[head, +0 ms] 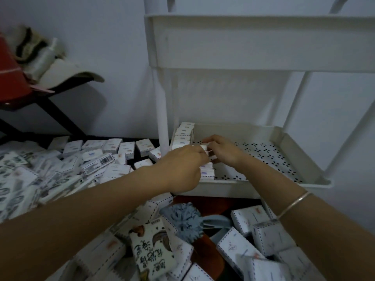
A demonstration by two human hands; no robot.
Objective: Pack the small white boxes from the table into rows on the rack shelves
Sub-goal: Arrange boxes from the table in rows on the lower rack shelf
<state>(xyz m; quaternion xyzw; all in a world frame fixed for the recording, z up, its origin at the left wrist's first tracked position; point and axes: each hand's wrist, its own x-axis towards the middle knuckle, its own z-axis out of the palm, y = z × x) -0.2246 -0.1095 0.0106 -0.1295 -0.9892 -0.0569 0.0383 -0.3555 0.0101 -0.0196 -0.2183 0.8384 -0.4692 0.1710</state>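
Many small white boxes point(97, 157) lie scattered over the dark table. A white rack stands at the right; its lower shelf point(300, 159) has a perforated floor. A row of white boxes point(183, 132) stands on edge along that shelf's left wall. Both hands meet over the shelf's front left corner. My left hand point(182, 169) and my right hand point(223, 151) together pinch a small white box point(204, 147) just above the row. More boxes of the row point(207, 173) show below my left hand.
The rack's upper shelf point(253, 43) overhangs the lower one. A white rack post point(162, 110) rises beside my left hand. Further boxes point(255, 232), a grey pompom point(186, 220) and a printed packet point(152, 246) lie near me. A red object point(10, 67) sits far left.
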